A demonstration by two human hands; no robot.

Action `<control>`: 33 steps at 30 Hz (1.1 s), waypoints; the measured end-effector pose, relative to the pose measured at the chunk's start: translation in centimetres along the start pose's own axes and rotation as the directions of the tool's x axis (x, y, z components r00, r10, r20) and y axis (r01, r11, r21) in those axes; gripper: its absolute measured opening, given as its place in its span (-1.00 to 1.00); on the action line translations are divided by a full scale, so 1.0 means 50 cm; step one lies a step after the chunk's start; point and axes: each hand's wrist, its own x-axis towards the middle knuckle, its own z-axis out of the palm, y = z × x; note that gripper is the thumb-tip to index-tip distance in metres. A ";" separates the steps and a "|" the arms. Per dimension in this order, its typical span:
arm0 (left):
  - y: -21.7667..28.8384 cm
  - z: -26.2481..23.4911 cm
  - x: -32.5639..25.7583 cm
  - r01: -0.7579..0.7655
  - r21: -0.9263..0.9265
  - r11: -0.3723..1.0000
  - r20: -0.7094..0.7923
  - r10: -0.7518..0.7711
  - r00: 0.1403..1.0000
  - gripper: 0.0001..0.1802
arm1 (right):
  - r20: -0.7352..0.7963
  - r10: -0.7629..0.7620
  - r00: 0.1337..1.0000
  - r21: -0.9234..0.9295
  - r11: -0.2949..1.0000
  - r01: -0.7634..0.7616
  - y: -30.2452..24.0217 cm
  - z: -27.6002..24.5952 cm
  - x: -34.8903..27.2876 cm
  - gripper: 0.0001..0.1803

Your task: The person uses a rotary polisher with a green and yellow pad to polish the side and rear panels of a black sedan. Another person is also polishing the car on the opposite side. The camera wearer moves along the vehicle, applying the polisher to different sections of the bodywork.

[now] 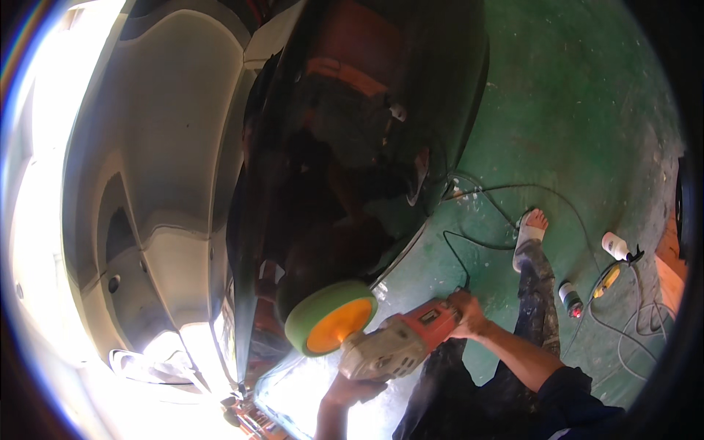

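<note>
I hold a red and grey electric polisher (pixel 400 343) with both hands. My right hand (pixel 468 315) wraps around its red rear end, where a dark cord leaves it. Under the grey gear head is my left hand (pixel 353 390), its fingers partly hidden by the tool. A round green polishing pad (pixel 299 323) with an orange backing sits on the polisher's front. It lies against or very close to the glossy black car panel (pixel 330 242); I cannot tell whether they touch. The panel mirrors a dark figure and reddish shapes.
Left of the panel is a pale, contoured car part (pixel 169 110), with strong glare around it. A dark cord (pixel 484 246) winds across the green floor (pixel 557 132) near my bare foot (pixel 531 226). At right lie a white bottle (pixel 614 246), a dark bottle (pixel 569 297) and a yellow object (pixel 606 280).
</note>
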 end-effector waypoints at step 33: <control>0.138 0.077 -0.030 0.002 -0.079 0.997 -0.015 -0.004 1.000 -0.54 | 0.090 0.023 0.996 -0.120 0.993 -0.012 -0.138 -0.150 0.111 -0.63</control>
